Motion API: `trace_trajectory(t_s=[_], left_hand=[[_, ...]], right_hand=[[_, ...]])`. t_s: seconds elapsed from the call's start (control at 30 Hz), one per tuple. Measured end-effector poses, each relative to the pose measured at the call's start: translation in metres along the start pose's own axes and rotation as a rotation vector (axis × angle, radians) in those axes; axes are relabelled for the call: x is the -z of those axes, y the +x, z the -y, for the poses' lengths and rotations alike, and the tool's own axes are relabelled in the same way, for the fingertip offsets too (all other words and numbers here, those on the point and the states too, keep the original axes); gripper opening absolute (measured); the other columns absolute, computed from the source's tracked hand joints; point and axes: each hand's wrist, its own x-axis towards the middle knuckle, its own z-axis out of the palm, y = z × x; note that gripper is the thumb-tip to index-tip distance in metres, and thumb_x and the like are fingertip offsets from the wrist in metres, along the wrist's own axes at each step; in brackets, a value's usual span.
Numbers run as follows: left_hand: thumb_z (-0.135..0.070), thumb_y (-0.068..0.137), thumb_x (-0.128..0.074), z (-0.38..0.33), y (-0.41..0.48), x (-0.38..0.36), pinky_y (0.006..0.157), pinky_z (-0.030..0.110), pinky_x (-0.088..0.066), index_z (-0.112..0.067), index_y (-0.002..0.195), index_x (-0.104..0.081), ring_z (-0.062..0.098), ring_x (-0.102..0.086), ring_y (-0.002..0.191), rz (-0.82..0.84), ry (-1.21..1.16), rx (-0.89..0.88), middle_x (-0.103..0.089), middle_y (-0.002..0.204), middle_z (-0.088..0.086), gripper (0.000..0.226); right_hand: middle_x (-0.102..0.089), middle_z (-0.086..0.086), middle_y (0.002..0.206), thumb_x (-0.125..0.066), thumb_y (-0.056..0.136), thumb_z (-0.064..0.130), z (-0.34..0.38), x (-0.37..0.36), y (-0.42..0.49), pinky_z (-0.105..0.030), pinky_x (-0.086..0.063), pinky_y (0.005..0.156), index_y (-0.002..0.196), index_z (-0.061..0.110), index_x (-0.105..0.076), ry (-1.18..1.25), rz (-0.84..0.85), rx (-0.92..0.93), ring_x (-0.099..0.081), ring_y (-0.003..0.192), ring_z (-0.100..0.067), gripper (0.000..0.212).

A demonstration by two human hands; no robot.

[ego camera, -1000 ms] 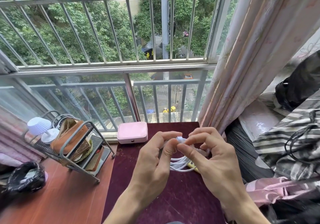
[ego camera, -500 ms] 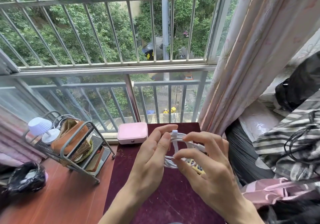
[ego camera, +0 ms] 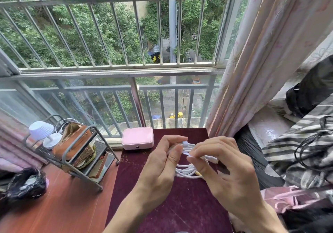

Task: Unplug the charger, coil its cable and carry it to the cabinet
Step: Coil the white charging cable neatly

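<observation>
White cable coil (ego camera: 187,169) held over the maroon counter (ego camera: 180,211), just right of the pink box (ego camera: 137,137) and nearer the person, oval loops lying side to side, left hand (ego camera: 162,168) pinching its left end, right hand (ego camera: 228,175) pinching a strand.

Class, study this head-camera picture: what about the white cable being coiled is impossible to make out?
1. Head view: the white coiled cable, some loops and its ends hidden behind the left hand and right hand.
2. Head view: a small yellow object under the coil, mostly covered by the right hand.
3. Head view: the cabinet, outside the frame.
</observation>
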Motion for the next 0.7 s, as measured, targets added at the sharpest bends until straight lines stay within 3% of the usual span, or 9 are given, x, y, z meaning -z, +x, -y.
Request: trace_trajectory(t_s=[0.1, 0.23, 0.3, 0.5, 0.7], left_hand=[[-0.037, 0.103, -0.047, -0.002, -0.002, 0.002, 0.084, 0.020, -0.051, -0.037, 0.117, -0.061, 0.007, -0.067, 0.095, 0.011, -0.011, -0.020, -0.070, 0.100, -0.018, 0.020], [-0.028, 0.104, -0.049, -0.009, -0.005, 0.005, 0.081, 0.010, -0.046, -0.029, 0.117, -0.063, -0.002, -0.065, 0.089, 0.066, -0.032, -0.070, -0.070, 0.094, -0.023, 0.020], [-0.023, 0.104, -0.049, -0.012, -0.006, 0.006, 0.081, 0.007, -0.045, -0.022, 0.118, -0.063, -0.004, -0.065, 0.090, 0.115, -0.045, -0.104, -0.070, 0.094, -0.024, 0.020], [-0.026, 0.104, -0.053, -0.011, -0.007, 0.010, 0.084, 0.019, -0.047, -0.026, 0.121, -0.054, 0.008, -0.059, 0.091, 0.163, -0.107, -0.135, -0.063, 0.097, 0.000, 0.017], [-0.039, 0.102, -0.055, -0.007, -0.007, 0.015, 0.071, 0.023, -0.046, -0.025, 0.131, -0.046, 0.017, -0.056, 0.077, 0.191, -0.098, -0.157, -0.063, 0.093, -0.004, 0.033]], right_hand=[[-0.075, 0.018, 0.095, -0.078, 0.093, 0.030, 0.002, 0.008, 0.005, -0.034, -0.051, 0.078, 0.091, 0.021, -0.076, 0.021, 0.022, -0.073, -0.070, 0.093, -0.009, 0.009], [-0.075, 0.014, 0.089, -0.081, 0.092, 0.031, 0.006, 0.012, 0.012, -0.010, -0.047, 0.077, 0.094, 0.028, -0.075, 0.100, 0.030, -0.202, -0.070, 0.083, -0.005, 0.007], [-0.075, 0.015, 0.086, -0.081, 0.092, 0.030, 0.007, 0.012, 0.016, -0.005, -0.046, 0.074, 0.094, 0.033, -0.074, 0.139, 0.035, -0.275, -0.068, 0.077, -0.001, 0.007], [-0.078, 0.016, 0.090, -0.075, 0.094, 0.041, 0.001, 0.014, 0.026, -0.009, -0.048, 0.071, 0.097, 0.037, -0.075, 0.211, 0.171, -0.401, -0.070, 0.078, -0.001, 0.006], [-0.080, 0.007, 0.091, -0.075, 0.092, 0.043, -0.001, 0.012, 0.029, -0.025, -0.061, 0.073, 0.097, 0.035, -0.077, 0.342, 0.226, -0.485, -0.075, 0.082, -0.006, 0.010]])
